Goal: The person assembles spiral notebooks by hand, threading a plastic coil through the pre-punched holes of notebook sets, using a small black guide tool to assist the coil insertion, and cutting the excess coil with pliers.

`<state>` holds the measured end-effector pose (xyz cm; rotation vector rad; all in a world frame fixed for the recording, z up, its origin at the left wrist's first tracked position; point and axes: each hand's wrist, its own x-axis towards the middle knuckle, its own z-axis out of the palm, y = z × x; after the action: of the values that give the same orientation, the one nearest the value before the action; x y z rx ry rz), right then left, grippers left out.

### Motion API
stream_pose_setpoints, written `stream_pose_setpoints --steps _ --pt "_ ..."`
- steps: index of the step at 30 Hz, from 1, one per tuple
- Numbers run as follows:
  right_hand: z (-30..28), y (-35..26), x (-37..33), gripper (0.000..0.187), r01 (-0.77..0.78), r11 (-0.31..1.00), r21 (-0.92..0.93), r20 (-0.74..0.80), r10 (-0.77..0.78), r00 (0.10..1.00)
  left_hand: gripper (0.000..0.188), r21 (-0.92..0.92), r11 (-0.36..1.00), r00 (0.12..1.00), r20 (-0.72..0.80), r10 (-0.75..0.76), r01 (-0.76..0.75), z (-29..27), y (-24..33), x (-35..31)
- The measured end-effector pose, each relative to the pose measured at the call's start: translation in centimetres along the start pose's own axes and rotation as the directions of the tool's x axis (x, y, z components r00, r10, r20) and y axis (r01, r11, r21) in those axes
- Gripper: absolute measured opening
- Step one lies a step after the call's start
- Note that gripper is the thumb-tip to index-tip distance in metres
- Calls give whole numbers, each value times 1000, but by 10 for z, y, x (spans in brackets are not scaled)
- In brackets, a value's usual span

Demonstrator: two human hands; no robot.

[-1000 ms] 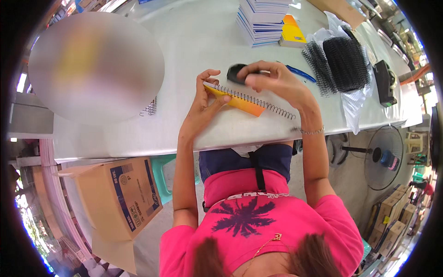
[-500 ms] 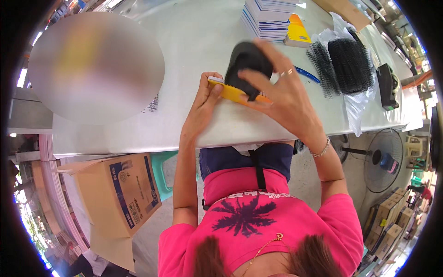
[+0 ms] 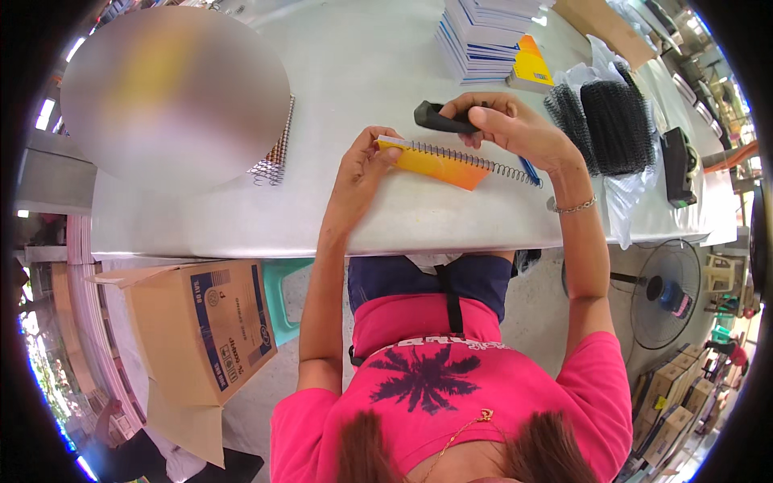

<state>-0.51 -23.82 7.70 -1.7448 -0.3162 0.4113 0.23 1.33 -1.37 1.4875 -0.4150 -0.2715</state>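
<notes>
My left hand pinches the left end of a small yellow-and-orange notebook, held tilted above the table. A dark wire coil runs along the notebook's upper edge and sticks out well past its right end. Just above the notebook, my right hand has its fingers closed round a black, hollow-looking piece with a rounded end; its kind I cannot make out. The black piece is apart from the coil. Partly behind the coil's free end lies a slim blue object.
A tall stack of notebooks stands at the back, beside a yellow pad. Bundled black coils lie on plastic to the right, near a black device. More coils lie left. Below are a cardboard box and a fan.
My right hand has lifted the black piece off the notebook and turned it. The coil's length and free end now show. My left hand still grips the notebook.
</notes>
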Motion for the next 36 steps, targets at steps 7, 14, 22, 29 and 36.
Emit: stream_pose_setpoints --steps 7,14,22,29,36 --pt "17 8 25 44 -65 893 -446 17 81 997 20 16 1000 999 -46 -8 9 -4 -7 0" --pt "15 14 18 36 -8 927 -374 -1 9 1000 21 -23 1000 998 -68 18 -19 -4 -17 5" --pt "21 23 26 38 21 907 -420 -83 -62 995 25 -159 985 992 -117 53 -72 -1 -17 2" --pt "9 33 33 44 -36 823 -568 -317 -178 932 24 -188 980 992 -117 40 -61 3 -12 1" --pt "43 10 -4 40 82 572 -816 -303 -545 782 21 -225 961 976 -182 120 -160 26 -15 -6"
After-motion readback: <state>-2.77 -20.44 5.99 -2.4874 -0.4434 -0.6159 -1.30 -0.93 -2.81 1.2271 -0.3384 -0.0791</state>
